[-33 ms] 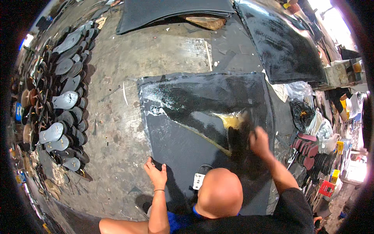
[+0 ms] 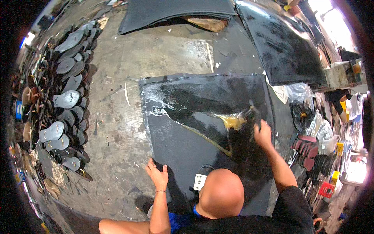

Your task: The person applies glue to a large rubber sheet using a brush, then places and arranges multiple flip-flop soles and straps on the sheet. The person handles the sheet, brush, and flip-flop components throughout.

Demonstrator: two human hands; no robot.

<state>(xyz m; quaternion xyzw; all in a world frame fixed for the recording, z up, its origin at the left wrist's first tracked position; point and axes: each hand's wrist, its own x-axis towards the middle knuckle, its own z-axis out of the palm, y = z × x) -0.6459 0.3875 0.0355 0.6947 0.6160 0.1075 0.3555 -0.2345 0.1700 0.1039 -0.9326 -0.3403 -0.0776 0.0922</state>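
A large black sheet (image 2: 187,152) lies on the floor in front of me, its far part coated wet and shiny. A pool of amber glue (image 2: 235,122) sits on it, with a pale ridge running down from the left. My right hand (image 2: 263,134) is closed over the sheet's right side around a short dark spreading tool (image 2: 253,113), whose far end is by the glue; its exact kind is blurred. At the sheet's left edge is my left hand (image 2: 157,177), thumb and fingers curled about the dark edge.
Rows of flip-flop sandals (image 2: 66,99) line the left. Stacked dark sheets (image 2: 175,11) lie at the far side, and another glossy black sheet (image 2: 284,46) at far right. Plastic bags (image 2: 300,93), maroon soles (image 2: 306,148) and a red box (image 2: 326,190) crowd the right.
My right hand has moved slightly away from me and to the right, and more of the dark tool shows. My left hand stays at the sheet's edge.
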